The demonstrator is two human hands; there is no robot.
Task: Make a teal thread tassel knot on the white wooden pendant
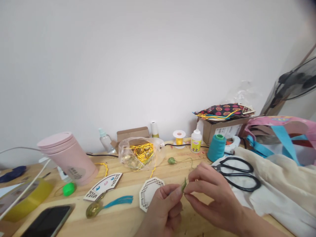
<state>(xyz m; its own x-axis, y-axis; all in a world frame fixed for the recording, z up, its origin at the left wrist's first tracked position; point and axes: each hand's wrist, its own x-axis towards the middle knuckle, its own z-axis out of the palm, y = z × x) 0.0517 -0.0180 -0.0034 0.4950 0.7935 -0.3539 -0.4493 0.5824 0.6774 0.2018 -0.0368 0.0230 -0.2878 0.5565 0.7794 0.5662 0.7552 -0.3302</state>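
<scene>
My left hand (pixel 168 205) pinches a small, narrow green piece (pixel 184 185) between thumb and forefinger, its tip pointing up. Close against it, the fingers of my right hand (pixel 212 194) are pressed together; what lies between them is hidden. A small ball of green thread (pixel 171 160) rests on the table behind my hands, and its loose strand runs right, towards my right hand. Partly covered by my left hand is a pale octagonal lattice frame (pixel 151 191) with a yellow cord. Left of it lie a fan-shaped lattice piece (pixel 105 186) and a brass-coloured pendant (pixel 93 209) with a blue tassel (pixel 119 201).
Black-handled scissors (pixel 242 174) lie on white cloth at right, beside a teal thread cone (pixel 216 148). Behind stand a glue bottle (pixel 196 141), a yellow spool (pixel 179 138) and a plastic bag (pixel 142 153) of yellow cords. A pink tumbler (pixel 69 158) and phone (pixel 46 221) are left.
</scene>
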